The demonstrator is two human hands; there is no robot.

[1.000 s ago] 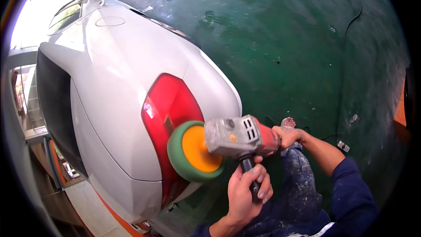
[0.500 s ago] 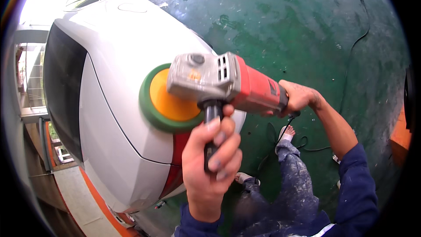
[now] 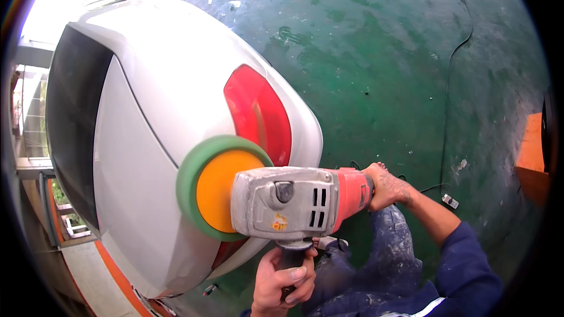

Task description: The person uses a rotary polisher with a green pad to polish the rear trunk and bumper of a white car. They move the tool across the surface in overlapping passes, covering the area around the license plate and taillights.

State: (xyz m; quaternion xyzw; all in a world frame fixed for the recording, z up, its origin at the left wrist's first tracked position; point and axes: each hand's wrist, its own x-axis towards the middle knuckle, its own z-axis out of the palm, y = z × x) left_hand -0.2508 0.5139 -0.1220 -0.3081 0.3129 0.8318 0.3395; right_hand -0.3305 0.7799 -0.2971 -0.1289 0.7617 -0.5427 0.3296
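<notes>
A red and grey polisher [image 3: 282,202] is held in both my hands over the rear corner of a white car [image 3: 153,105]. Its round pad, orange in the middle with a green rim [image 3: 202,155], lies against the bodywork beside the red tail light [image 3: 261,111]. My left hand [image 3: 285,282] is wrapped round the black side handle [image 3: 292,255]. Farther right, my right hand [image 3: 385,186] grips the rear end of the red body. The tool's head hides part of the pad and the lower tail light.
A black cable [image 3: 449,76] runs across the green floor [image 3: 376,47] to a white socket block [image 3: 450,201]. An orange box-like object [image 3: 531,155] stands at the right. Left of the car is a pale, orange-edged strip [image 3: 97,270]. My legs [image 3: 388,246] are below the tool.
The polisher has moved down, toward me, along the car's corner, with both hands still on it. The tail light, mostly covered before, now shows above the pad.
</notes>
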